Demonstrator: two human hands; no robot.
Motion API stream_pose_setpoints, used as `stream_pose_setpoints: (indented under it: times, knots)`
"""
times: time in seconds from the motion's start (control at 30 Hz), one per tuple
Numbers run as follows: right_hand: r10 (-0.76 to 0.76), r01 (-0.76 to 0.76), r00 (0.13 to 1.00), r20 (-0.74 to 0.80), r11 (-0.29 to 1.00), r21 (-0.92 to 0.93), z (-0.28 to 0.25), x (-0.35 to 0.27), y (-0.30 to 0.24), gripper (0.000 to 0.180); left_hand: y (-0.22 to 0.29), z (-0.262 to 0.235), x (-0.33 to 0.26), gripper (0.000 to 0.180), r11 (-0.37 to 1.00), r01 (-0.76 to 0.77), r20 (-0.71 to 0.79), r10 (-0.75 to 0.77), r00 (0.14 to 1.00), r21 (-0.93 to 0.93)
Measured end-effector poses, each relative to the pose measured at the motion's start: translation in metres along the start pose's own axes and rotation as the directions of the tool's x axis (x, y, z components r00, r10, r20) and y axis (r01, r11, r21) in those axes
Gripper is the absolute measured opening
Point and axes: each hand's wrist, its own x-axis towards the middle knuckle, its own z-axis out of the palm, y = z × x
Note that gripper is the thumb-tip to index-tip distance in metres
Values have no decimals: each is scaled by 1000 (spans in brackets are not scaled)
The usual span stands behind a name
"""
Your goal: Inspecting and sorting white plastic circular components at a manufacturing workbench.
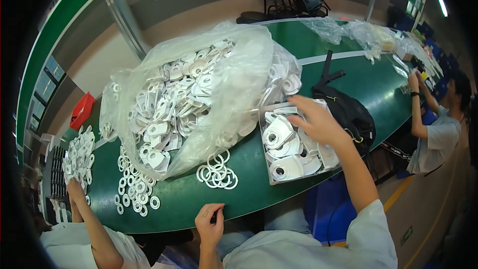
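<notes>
The right hand (318, 122) hovers open, fingers spread, over the grey tray (271, 178) of white plastic parts (286, 168) near the table's (189, 197) front edge. The left hand (210, 223) sits at that edge, pinched shut on something small I cannot make out. One big clear bag (234, 77) of white parts slumps mid-table, loose white rings (217, 173) just beside it.

Big clear plastic bag (209, 94) mid-table — full of white parts; more clear bags (363, 32) far right end.
</notes>
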Motion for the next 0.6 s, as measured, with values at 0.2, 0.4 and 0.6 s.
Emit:
stream_pose_setpoints:
  times: [0.2,0.4,0.6]
  knots:
    - [-182,206,975,130,958,-200,9,-5,-31,49,0,-1,-2,14,999,24,0,-24,1000,37]
    - [-73,100,981,179,984,-147,0,-4,-27,52,-3,0,-1,13,999,-26,-15,26,1000,38]
    - [-137,132,990,23,979,158,-18,0,-18,49,0,0,1,13,1000,-13,-19,13,1000,22]
